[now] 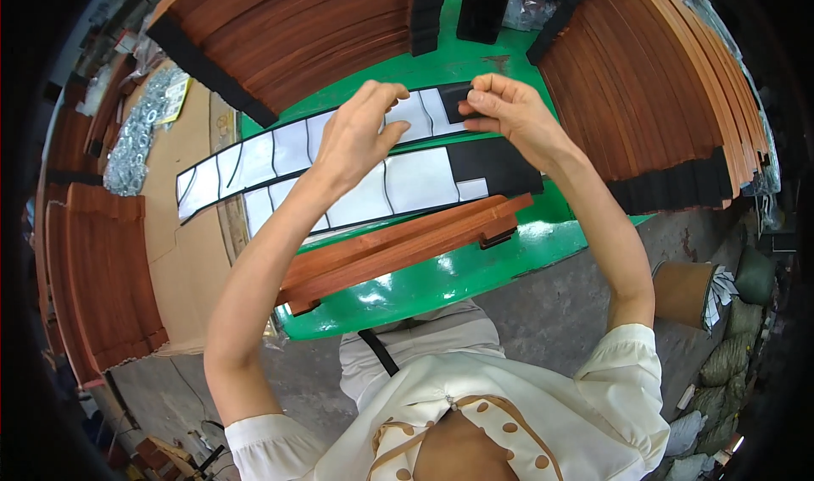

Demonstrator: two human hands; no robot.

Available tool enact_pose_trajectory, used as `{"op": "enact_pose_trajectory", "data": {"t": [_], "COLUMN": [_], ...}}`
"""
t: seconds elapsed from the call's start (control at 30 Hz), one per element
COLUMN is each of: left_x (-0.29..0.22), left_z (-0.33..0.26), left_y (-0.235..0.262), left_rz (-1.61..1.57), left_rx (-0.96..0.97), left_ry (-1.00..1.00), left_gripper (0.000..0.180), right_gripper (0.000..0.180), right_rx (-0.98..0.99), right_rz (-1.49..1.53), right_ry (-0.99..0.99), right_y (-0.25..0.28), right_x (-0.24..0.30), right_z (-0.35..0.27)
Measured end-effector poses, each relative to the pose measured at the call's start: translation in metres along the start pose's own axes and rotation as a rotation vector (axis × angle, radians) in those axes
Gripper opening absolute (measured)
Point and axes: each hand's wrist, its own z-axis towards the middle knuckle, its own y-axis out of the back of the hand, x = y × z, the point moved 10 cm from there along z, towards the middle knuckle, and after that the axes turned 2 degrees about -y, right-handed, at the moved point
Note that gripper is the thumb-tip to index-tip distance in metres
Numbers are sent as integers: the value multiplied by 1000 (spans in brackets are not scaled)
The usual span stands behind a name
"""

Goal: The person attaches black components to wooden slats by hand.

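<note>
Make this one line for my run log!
left hand: open, by upper white-and-black strip | right hand: near strip's black end, hold unclear | nearby: brown wooden bar, green tabletop

A black rectangular slab (484, 6) rests near the far edge of the green counter (441, 271); bagged silvery metal pieces (136, 146) lie past its left edge, a brown cylindrical drum (681, 294) off its right.
</note>
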Motion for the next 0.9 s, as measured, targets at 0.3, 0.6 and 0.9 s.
{"op": "enact_pose_trajectory", "data": {"t": [0.3, 0.6, 0.9], "left_x": [-107, -140, -117], "left_z": [-81, -147, -211], "left_y": [64, 93, 104], "left_rz": [154, 192, 167], "left_rx": [-272, -424, -435], "left_ry": [-310, -421, -146], "left_gripper": [33, 37, 28], "right_gripper": [19, 11, 35], "right_rx": [194, 256, 216], "right_rz": [136, 207, -238], "right_ry": [-40, -107, 197], "right_y": [-99, -150, -168], "right_x": [3, -13, 6], "right_z": [-74, -111, -133]}}
